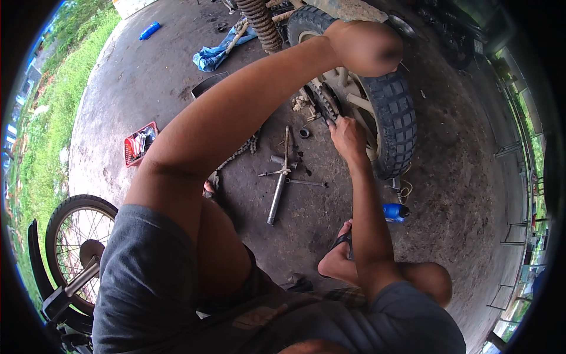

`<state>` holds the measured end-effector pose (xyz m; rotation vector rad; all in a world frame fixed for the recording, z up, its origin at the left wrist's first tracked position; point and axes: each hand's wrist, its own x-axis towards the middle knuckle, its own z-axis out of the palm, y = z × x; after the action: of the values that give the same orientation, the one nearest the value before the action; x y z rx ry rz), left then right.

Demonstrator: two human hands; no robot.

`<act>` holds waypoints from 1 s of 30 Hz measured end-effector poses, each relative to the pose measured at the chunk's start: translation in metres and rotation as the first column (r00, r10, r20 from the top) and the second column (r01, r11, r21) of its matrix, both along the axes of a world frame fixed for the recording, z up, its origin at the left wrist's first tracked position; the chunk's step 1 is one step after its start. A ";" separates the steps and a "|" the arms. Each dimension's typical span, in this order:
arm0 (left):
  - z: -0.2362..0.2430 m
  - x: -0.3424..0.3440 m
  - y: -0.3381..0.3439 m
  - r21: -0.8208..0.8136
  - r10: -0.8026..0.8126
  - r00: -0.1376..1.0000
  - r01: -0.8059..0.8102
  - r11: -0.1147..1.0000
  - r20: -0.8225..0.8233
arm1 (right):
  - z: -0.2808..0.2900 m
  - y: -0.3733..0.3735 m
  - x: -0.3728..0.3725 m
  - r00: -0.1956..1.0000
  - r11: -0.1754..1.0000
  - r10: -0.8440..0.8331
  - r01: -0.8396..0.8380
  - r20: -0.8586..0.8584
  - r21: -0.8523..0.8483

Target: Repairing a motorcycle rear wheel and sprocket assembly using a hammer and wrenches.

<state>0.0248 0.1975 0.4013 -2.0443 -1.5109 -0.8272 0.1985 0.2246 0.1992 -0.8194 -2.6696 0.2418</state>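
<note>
A motorcycle wheel with a knobby black tyre (396, 121) and pale spokes stands upright on the concrete ahead of me. My left hand (367, 47), blurred, is curled over the top of the tyre. Lower down, my right hand (348, 138) is at the toothed sprocket (323, 103) on the wheel's near side. Its fingers are bunched against the sprocket's edge, and whatever they pinch is hidden. A small dark ring (304, 133) lies on the ground just left of that hand.
A long metal wrench (279, 187) crossed by thin rods, a loose chain (239, 153) and a small socket (276, 159) lie between my knees and the wheel. A blue can (395, 212), red tray (140, 143), blue cloth (213, 56), coil spring (259, 23) and spoked wheel (76, 236) surround me.
</note>
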 end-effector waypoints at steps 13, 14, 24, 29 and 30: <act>0.003 0.006 -0.005 -0.078 0.053 0.999 -0.053 0.996 -0.010 | -0.014 0.000 0.001 0.999 0.996 -0.042 0.042 0.008 -0.079; 0.003 0.007 -0.005 -0.082 0.066 0.998 -0.066 0.994 0.000 | -0.016 -0.002 0.004 0.994 0.989 -0.102 0.104 0.025 -0.105; 0.005 0.009 -0.008 -0.104 0.085 0.995 -0.090 0.990 -0.044 | -0.001 0.011 -0.001 1.000 0.984 0.022 -0.020 0.015 -0.178; 0.004 0.014 -0.009 -0.040 0.086 0.996 -0.087 0.995 -0.032 | -0.022 0.005 0.003 0.994 0.993 -0.014 0.001 -0.105 -0.118; 0.003 0.014 -0.009 -0.015 0.104 0.993 -0.105 0.994 -0.059 | -0.021 0.009 0.003 0.995 0.994 0.012 -0.022 -0.095 -0.109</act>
<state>0.0389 0.1881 0.4043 -1.9659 -1.5839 -0.7100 0.2015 0.2336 0.1781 -0.7978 -2.5948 0.4242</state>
